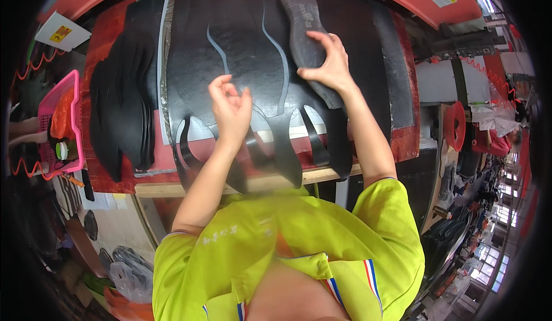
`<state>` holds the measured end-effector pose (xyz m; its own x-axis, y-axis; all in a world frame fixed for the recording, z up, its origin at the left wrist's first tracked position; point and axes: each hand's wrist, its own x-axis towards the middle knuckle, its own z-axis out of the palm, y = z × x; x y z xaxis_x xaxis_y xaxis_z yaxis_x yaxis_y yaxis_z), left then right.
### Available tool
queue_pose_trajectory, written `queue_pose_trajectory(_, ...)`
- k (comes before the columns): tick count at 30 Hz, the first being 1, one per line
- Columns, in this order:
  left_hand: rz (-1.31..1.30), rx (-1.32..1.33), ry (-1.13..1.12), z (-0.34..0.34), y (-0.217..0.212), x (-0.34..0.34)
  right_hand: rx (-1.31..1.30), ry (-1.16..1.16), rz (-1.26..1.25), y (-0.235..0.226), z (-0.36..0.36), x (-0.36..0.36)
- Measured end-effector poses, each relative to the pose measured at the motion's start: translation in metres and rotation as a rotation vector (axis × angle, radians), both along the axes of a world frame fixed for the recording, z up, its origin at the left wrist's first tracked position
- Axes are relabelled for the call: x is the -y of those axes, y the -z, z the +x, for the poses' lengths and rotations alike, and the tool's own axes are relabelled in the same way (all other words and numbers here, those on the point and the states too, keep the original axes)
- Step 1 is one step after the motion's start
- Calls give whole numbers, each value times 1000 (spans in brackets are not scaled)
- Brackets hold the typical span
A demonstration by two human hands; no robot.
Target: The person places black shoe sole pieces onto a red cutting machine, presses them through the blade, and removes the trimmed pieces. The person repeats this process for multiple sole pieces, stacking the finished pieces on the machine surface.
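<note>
stack of black soles [121, 105], at 9 o'clock of the left hand, well apart from it: flat, matte, sole-shaped pieces piled on the red table [100, 39]. pink basket [60, 120] at the far 9 o'clock edge, plastic, with an open grid wall. left hand [230, 105], raised over the black sheet [241, 39], fingers curled loosely toward the thumb; whether it pinches anything cannot be told. the black sheet is thin, dull and rubbery, with sole-shaped cut-outs that leave narrow curved strips hanging over the table's near edge at 6 o'clock of the hand. right hand [325, 62], half open, fingers and thumb clasped around the edge of the grey sole [307, 31]. the sole is long, rounded at its toe, finely textured, lying on the sheet and running from 11 o'clock to 5 o'clock of the hand.
</note>
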<state>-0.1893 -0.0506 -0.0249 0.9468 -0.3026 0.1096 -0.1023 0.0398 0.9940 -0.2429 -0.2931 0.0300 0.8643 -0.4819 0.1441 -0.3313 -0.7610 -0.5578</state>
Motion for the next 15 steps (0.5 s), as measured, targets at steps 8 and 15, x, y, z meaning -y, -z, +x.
queue_pose_trajectory(8, 83, 29, 70, 13, 1, 9, -91, -54, -146, 6, 7, 0)
queue_pose_trajectory(15, 71, 48, 116, 55, -14, 35, 54, -40, -64, 1, 40, 39)
